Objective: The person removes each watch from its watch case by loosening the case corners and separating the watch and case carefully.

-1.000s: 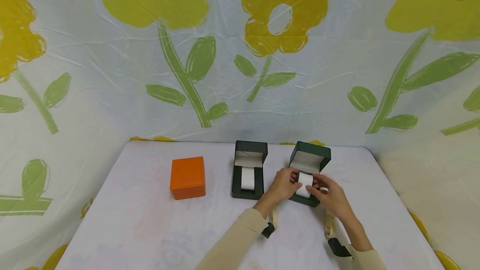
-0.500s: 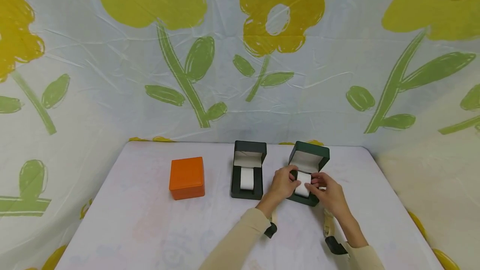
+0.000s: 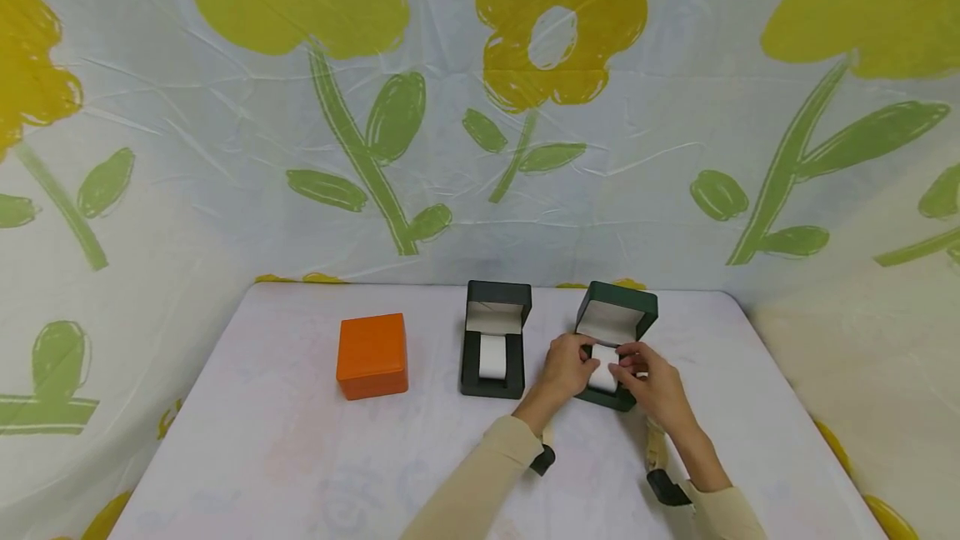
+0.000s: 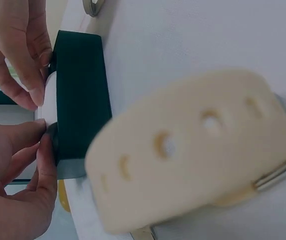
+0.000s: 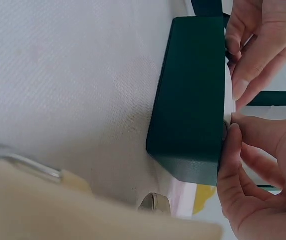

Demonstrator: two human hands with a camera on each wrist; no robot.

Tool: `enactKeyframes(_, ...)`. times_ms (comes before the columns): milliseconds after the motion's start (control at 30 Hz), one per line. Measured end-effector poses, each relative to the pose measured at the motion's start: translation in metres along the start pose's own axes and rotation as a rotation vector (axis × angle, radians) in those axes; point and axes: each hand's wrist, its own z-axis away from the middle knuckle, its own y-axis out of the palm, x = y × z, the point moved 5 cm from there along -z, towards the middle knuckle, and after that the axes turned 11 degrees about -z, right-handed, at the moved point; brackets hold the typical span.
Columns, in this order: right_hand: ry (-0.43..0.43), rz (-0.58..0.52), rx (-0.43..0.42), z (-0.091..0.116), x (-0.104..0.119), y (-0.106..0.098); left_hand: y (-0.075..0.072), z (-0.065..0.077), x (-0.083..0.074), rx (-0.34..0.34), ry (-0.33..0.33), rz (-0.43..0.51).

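A dark green watch box [image 3: 621, 298] stands with its lid up at the right of the table in the head view. Its white cushion [image 3: 603, 373] sits in the base. My left hand [image 3: 564, 367] pinches the cushion's left edge with thumb and fingers. From the other side, my right hand [image 3: 658, 386] pinches the right edge. Both wrist views show the green front wall [image 5: 190, 95] of the base, with thumbs and fingertips at the cushion just above it. A small dark edge [image 4: 52, 136] shows by my left fingertips; what it belongs to cannot be told.
Left of the hands stands an open black watch box [image 3: 500, 294] with a white cushion [image 3: 492, 357]. Farther left sits a closed orange box [image 3: 372, 357]. All stand on a white-covered table [image 3: 300, 457] before a flowered cloth [image 3: 637, 190]. A beige strap [image 4: 192, 150] blocks part of the left wrist view.
Both hands stay at the white cushion, with only slight shifts of the fingers. The whole head view has drifted a little, so everything appears slightly farther left.
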Motion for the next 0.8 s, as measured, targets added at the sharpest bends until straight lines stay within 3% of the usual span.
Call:
enactKeyframes(167,0.039,0.003,0.02,0.0,0.0,0.001,0.001,0.0,0.001,0.015,-0.027,0.012)
enactKeyframes(367,0.027,0.0,0.018,0.001,0.001,0.001,0.002,0.002,0.003,0.024,-0.03,0.014)
enactKeyframes(633,0.017,-0.011,0.016,0.002,0.002,0.001,0.002,0.008,0.004,0.048,-0.019,0.113)
enactKeyframes(800,0.012,-0.007,0.02,0.003,0.0,0.002,-0.001,0.01,0.003,0.077,-0.025,0.127)
